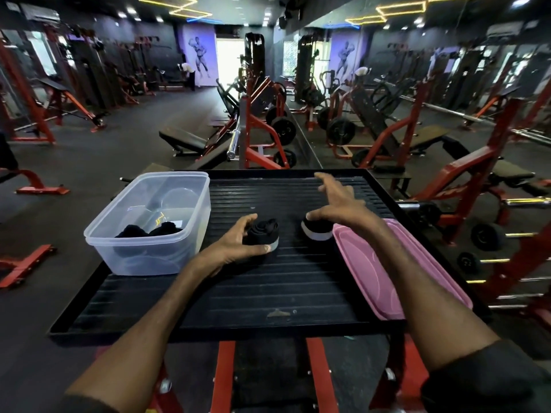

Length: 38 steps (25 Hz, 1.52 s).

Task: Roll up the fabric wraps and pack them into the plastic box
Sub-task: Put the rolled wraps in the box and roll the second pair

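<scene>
Black fabric, rolled tight w/ a pale edge: that rolled wrap [264,232] is in the L hand [235,245], thumb curled along its near side and fingers hooked over the far side, so the hand grips it. It rests on the ribbed black platform [238,296], approx. at the centre.

At 3 o'clock from it, near but apart, a 2nd roll [316,231] of the same sort stands on the ribs. R hand [338,201] hovers above that one, fingers spread wide and holding nothing. Its thumb tip is close by the roll's top; can't tell if it touches.

Clear plastic box [143,254] sits at 10 o'clock on the platform, at the L edge. Dark wraps [149,231] lie in its near end, 2 lumps by the look of it; can't tell how neatly rolled.

Pink lid [387,269] lies flat at 4 o'clock along the R edge, its far corner just beside the 2nd roll.

Red frame [224,377] holds the platform up. R forearm ends in a dark sleeve [483,380]. Beyond, from 10 to 2 o'clock, red-and-black gym machines, w/ weight plates [283,131] at 12.
</scene>
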Each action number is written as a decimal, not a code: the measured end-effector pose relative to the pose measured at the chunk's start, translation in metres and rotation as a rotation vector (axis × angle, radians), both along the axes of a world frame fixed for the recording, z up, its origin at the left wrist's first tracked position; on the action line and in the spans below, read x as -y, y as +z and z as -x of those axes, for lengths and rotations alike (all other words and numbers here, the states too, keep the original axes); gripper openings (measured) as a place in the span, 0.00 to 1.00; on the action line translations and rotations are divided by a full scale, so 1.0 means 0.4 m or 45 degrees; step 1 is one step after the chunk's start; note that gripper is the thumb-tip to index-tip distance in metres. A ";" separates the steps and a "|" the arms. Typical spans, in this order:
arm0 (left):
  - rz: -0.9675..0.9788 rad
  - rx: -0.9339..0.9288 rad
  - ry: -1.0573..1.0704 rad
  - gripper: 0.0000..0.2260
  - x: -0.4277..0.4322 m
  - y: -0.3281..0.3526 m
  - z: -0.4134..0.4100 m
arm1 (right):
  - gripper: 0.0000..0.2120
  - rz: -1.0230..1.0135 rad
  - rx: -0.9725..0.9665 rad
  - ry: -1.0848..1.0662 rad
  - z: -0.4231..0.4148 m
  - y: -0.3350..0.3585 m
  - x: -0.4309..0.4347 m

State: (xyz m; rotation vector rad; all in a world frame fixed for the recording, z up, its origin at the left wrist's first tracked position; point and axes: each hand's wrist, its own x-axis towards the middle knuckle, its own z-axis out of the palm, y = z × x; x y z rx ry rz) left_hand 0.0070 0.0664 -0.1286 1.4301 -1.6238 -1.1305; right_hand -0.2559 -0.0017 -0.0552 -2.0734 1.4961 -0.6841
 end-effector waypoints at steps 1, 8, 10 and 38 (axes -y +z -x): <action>0.002 0.065 -0.013 0.35 0.007 0.005 0.000 | 0.48 -0.115 -0.033 -0.007 0.024 -0.019 0.014; 0.093 0.275 0.021 0.26 0.015 0.030 0.029 | 0.33 -0.200 0.139 0.094 0.027 -0.111 0.012; 0.248 0.310 0.157 0.28 -0.010 0.037 0.048 | 0.28 -0.134 0.199 0.103 0.023 -0.107 0.006; 0.026 1.059 0.269 0.25 -0.018 0.215 -0.565 | 0.22 -0.012 -0.567 0.609 -0.713 0.038 0.039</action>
